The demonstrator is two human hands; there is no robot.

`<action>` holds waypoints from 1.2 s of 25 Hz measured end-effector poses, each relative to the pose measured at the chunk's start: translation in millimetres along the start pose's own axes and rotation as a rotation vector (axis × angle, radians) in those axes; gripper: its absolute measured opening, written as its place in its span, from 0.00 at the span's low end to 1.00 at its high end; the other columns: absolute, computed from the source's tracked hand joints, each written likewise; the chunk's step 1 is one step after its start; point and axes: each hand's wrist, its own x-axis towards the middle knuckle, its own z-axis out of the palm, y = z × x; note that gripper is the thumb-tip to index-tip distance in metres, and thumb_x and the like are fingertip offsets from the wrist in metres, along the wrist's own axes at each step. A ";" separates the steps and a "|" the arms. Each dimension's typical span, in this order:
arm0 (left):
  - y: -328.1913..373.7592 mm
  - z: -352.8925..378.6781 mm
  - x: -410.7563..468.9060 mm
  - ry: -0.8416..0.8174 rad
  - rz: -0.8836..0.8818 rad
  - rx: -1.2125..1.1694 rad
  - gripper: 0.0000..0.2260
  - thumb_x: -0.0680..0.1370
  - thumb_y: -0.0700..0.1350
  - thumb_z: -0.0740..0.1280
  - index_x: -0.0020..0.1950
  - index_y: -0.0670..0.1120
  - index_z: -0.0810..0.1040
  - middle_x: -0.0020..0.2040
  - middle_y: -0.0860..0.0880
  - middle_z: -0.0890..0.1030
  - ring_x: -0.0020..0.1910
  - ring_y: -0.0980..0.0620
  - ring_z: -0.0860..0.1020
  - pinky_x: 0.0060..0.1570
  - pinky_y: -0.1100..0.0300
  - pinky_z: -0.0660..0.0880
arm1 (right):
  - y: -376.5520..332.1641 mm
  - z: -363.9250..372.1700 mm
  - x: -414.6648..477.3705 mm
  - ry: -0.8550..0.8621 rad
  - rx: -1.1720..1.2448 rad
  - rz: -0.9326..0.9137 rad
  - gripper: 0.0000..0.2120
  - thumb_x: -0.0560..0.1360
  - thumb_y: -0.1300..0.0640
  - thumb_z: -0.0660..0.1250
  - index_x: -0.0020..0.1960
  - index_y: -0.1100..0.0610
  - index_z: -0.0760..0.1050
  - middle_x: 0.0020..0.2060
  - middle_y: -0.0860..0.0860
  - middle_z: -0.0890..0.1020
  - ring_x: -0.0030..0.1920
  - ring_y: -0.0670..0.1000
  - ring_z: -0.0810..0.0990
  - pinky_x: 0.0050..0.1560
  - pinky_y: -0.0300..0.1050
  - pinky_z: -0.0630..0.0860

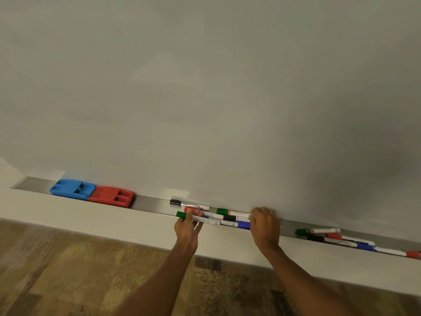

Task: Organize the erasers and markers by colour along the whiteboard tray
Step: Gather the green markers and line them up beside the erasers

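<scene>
With both hands gripping a mixed marker bundle (215, 218) right of the red eraser (111, 196) — left hand (188, 225) fingers around its green-capped end, right hand (265, 224) clenched on the other — loose markers could slip off the whiteboard tray (150, 205) lip.

Soft, even, rather dim indoor light covers the whiteboard (205, 87), which darkens into a broad grey shadow toward the far right. No harsh glare shows. Wide-angle distortion bends the tray (150, 205) line, and the floor (57, 270) near the bottom looks smeared with blur.
</scene>
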 end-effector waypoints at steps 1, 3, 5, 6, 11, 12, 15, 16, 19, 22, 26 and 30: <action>-1.5 0.5 -0.1 -0.003 0.000 0.008 0.11 0.81 0.43 0.62 0.58 0.37 0.75 0.44 0.42 0.80 0.45 0.45 0.81 0.56 0.44 0.77 | -0.1 0.0 -1.6 0.055 0.038 0.086 0.13 0.75 0.47 0.67 0.50 0.56 0.77 0.49 0.54 0.82 0.52 0.52 0.77 0.51 0.47 0.76; -3.4 1.4 -0.9 -0.010 -0.004 0.020 0.10 0.81 0.43 0.62 0.56 0.37 0.75 0.44 0.41 0.80 0.45 0.44 0.81 0.56 0.44 0.77 | -5.9 1.0 -1.7 0.112 0.135 0.283 0.15 0.73 0.45 0.68 0.47 0.58 0.77 0.49 0.56 0.80 0.53 0.55 0.75 0.52 0.52 0.75; -4.1 2.1 -2.2 -0.015 -0.010 0.029 0.09 0.81 0.43 0.61 0.55 0.38 0.76 0.44 0.41 0.80 0.45 0.44 0.81 0.58 0.43 0.76 | -13.9 3.5 1.0 0.096 0.200 0.449 0.19 0.72 0.42 0.69 0.46 0.59 0.77 0.51 0.58 0.77 0.54 0.58 0.74 0.55 0.56 0.73; -3.8 2.1 -2.7 -0.018 -0.012 0.033 0.09 0.81 0.43 0.61 0.54 0.38 0.76 0.44 0.41 0.80 0.45 0.44 0.81 0.58 0.43 0.76 | -17.5 4.8 2.7 0.073 0.214 0.512 0.21 0.71 0.40 0.69 0.47 0.59 0.76 0.53 0.59 0.77 0.56 0.59 0.74 0.56 0.58 0.72; -0.4 -1.3 -2.8 -0.032 -0.028 0.037 0.11 0.81 0.42 0.62 0.57 0.36 0.76 0.45 0.40 0.81 0.46 0.43 0.81 0.59 0.42 0.76 | -29.6 8.2 8.9 -0.043 0.219 0.688 0.27 0.68 0.37 0.70 0.51 0.60 0.75 0.58 0.61 0.74 0.61 0.63 0.72 0.61 0.61 0.69; 0.3 -2.0 -2.5 -0.033 -0.030 0.036 0.12 0.81 0.42 0.62 0.59 0.35 0.75 0.46 0.40 0.81 0.46 0.43 0.81 0.58 0.42 0.76 | -31.2 9.0 10.0 -0.046 0.216 0.693 0.27 0.67 0.38 0.71 0.51 0.60 0.74 0.58 0.61 0.75 0.61 0.63 0.71 0.61 0.61 0.70; 0.9 -2.1 -2.3 -0.033 -0.035 0.035 0.14 0.80 0.42 0.62 0.61 0.34 0.74 0.46 0.40 0.81 0.46 0.43 0.82 0.57 0.42 0.77 | -33.8 10.4 11.7 -0.046 0.231 0.726 0.26 0.67 0.41 0.73 0.53 0.60 0.74 0.59 0.61 0.75 0.62 0.64 0.71 0.61 0.62 0.70; 1.1 -1.9 -2.7 -0.034 -0.035 0.036 0.14 0.81 0.42 0.62 0.62 0.34 0.74 0.46 0.40 0.81 0.45 0.43 0.82 0.57 0.42 0.77 | -33.7 10.7 12.3 -0.045 0.241 0.739 0.26 0.68 0.42 0.73 0.53 0.60 0.74 0.60 0.61 0.75 0.62 0.64 0.71 0.60 0.62 0.70; 1.1 -2.6 -3.1 -0.035 -0.035 0.041 0.15 0.81 0.42 0.62 0.62 0.33 0.74 0.47 0.39 0.81 0.46 0.43 0.82 0.54 0.44 0.78 | -34.3 8.6 14.4 -0.050 0.262 0.767 0.24 0.68 0.44 0.73 0.53 0.61 0.74 0.59 0.62 0.75 0.61 0.65 0.71 0.58 0.61 0.71; 1.6 -3.0 -3.5 -0.038 -0.035 0.047 0.16 0.80 0.42 0.62 0.63 0.33 0.73 0.47 0.39 0.81 0.45 0.43 0.82 0.54 0.44 0.78 | -35.7 6.2 9.3 -0.013 0.276 0.752 0.22 0.70 0.45 0.72 0.53 0.61 0.74 0.58 0.62 0.75 0.60 0.64 0.72 0.58 0.60 0.71; 0.1 -3.0 -1.3 -0.028 -0.035 0.052 0.16 0.81 0.42 0.62 0.63 0.33 0.73 0.47 0.39 0.81 0.46 0.43 0.82 0.57 0.43 0.77 | -31.6 8.1 -7.8 0.147 0.116 0.328 0.11 0.73 0.52 0.70 0.50 0.58 0.76 0.49 0.56 0.79 0.53 0.58 0.76 0.53 0.57 0.71; -3.9 -1.9 -0.6 -0.024 -0.029 0.057 0.13 0.81 0.42 0.62 0.60 0.34 0.75 0.45 0.40 0.81 0.46 0.43 0.81 0.61 0.40 0.74 | -36.7 3.6 -7.1 0.066 -0.094 -0.198 0.12 0.65 0.57 0.78 0.47 0.55 0.82 0.43 0.52 0.84 0.46 0.53 0.82 0.45 0.50 0.75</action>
